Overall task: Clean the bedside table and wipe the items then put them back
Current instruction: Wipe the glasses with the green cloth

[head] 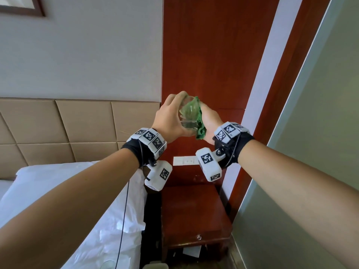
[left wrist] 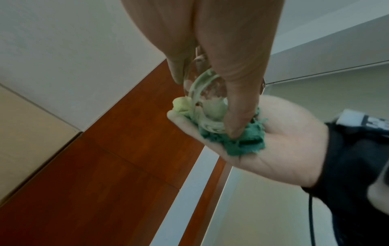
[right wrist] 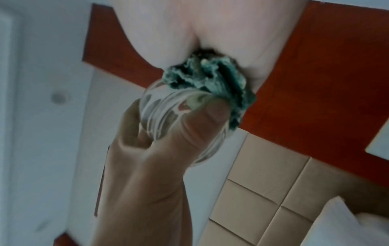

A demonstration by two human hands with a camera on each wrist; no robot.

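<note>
A: Head view, centre frame: the left hand (head: pixel 171 117) is wrapped round a clear drinking glass (head: pixel 189 115), fingers curled over its far side, thumb on the near side. The glass is tipped, mouth toward upper right, base toward lower left, held up in the air above the red bedside table (head: pixel 194 210) low in the frame.

B: And the right hand (head: pixel 210 121) is closed on a green cloth (head: pixel 199 123), stuffing it into the glass's mouth. Its fingertips are hidden behind cloth and glass. White bed (head: pixel 68 191) lower left, padded headboard (head: pixel 58 123) behind it.

A: Left wrist view: the left hand (left wrist: pixel 210 50) comes down from the top, finger and thumb clamped on the glass (left wrist: pixel 208 93). The rim meets the cloth (left wrist: pixel 242 139) bunched in the right hand's (left wrist: pixel 273 146) palm, centre right.

B: Glass walls are hard to trace here, just reflections.

A: Right wrist view, blurred: the glass (right wrist: pixel 179 116) runs from lower left up to centre, the cloth (right wrist: pixel 210 79) packed into its mouth. The right hand (right wrist: pixel 200 33) grips the cloth at top; the left hand (right wrist: pixel 147 158) holds the glass's base.
</note>
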